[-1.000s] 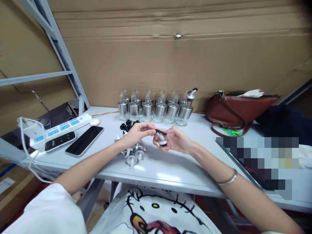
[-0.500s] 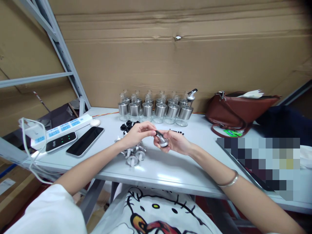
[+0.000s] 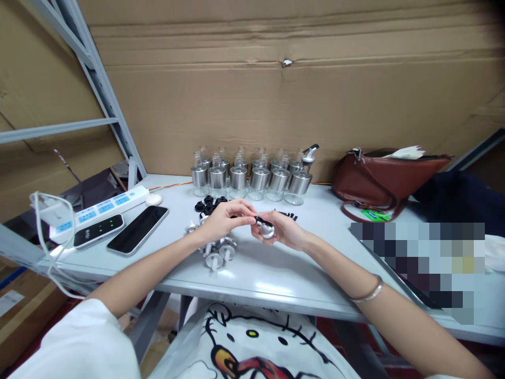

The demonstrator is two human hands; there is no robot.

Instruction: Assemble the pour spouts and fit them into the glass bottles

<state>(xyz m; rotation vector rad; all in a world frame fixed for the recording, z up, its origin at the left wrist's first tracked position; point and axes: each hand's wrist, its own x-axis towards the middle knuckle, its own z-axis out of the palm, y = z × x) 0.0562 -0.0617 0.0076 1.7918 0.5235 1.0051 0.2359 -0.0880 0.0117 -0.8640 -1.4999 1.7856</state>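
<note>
My right hand cups a small silver pourer cap over the white table. My left hand pinches a thin black lever piece against the top of that cap. Both hands meet above a heap of silver caps. Behind the hands lie black rubber stoppers and a few black levers. Several glass bottles with steel sleeves stand in rows at the back; one at the right end carries a fitted pourer.
At the left lie a black phone, a smaller dark device, a white power strip and a white cable. A brown bag sits at the right. Cardboard forms the back wall, with a metal rack frame at the left.
My left hand has brought the black lever down from its raised slant onto the cap in my right hand. Both hands have shifted slightly up and away from me.
</note>
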